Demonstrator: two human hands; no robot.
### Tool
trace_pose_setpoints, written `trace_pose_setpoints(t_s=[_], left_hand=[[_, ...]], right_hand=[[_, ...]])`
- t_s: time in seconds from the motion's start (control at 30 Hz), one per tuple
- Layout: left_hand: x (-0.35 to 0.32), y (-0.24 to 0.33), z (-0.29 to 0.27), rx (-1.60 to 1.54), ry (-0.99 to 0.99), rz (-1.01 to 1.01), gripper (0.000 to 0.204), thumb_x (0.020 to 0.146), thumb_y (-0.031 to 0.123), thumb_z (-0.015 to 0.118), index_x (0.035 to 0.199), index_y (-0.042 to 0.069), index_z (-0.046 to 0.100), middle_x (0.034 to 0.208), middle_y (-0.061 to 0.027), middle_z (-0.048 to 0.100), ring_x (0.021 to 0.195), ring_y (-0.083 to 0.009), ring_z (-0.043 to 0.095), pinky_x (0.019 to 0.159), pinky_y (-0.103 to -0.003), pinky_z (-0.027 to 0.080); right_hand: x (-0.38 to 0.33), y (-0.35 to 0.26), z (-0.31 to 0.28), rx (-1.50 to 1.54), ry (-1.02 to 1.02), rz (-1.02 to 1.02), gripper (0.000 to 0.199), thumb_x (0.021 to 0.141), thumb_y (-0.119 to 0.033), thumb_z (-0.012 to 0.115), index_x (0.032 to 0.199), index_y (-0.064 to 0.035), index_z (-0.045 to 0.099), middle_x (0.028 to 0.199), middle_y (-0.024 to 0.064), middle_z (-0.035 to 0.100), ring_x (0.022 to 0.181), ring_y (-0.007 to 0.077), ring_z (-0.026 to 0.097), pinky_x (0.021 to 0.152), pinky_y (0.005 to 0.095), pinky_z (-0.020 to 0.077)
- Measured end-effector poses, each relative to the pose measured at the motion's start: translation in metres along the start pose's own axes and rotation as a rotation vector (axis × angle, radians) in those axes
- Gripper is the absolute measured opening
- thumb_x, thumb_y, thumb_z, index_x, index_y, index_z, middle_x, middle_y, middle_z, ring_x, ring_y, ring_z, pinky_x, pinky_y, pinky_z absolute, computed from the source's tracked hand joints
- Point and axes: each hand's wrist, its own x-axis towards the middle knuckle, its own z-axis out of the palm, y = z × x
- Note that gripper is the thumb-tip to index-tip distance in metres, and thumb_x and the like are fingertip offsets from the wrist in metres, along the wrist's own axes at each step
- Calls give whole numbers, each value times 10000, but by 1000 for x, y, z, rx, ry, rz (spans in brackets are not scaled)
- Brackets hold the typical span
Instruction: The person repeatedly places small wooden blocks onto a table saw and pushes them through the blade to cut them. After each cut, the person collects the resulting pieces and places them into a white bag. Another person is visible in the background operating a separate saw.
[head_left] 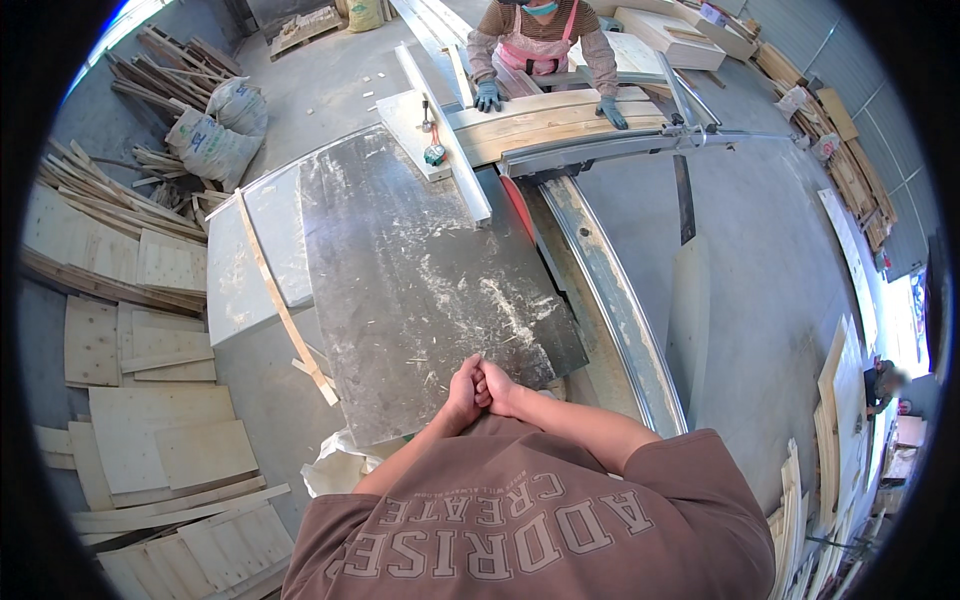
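Two hands clasp near one dark tabletop.

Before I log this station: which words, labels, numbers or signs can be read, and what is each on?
Brown T-shirt on the camera wearer: large, pale outlined lettering, legible, with a smaller line too; wording withheld, as I don't copy printed text.
White woven sack at upper left: blue-green print, too small and blurred to read.
I can make out no other lettering.
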Motion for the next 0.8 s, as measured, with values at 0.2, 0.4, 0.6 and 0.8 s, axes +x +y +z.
trace_pose_setpoints(t_s=[0.2,0.4,0.6,0.8], left_hand=[[-3,2,1,14,-4,0,582,1076,492,531,593,215,359,509,27,357,382,-140,303,385,-309,234],[-5,3,3,17,3,-7,589,1078,498,523,588,216,357,507,30,353,382,-140,302,386,-309,235],[-2,3,0,20,-7,-10,598,1074,506,525,580,215,355,499,28,352,377,-142,308,384,-307,243],[-2,3,0,34,-7,-6,605,1069,515,527,574,215,353,492,28,351,375,-142,312,383,-307,250]], right_hand=[[-1,0,-1,-1,-14,-2,431,1073,-541,471,741,-266,460,558,-83,394,415,99,345,408,282,217],[-1,0,0,12,-38,-1,465,1076,-540,463,700,-270,418,542,-91,363,406,87,305,407,278,184],[0,1,0,11,-47,-9,478,1081,-544,457,693,-269,409,533,-95,346,400,83,290,404,277,167],[0,1,2,4,1,-12,472,1081,-555,460,713,-262,426,541,-92,359,401,83,296,401,278,172]])
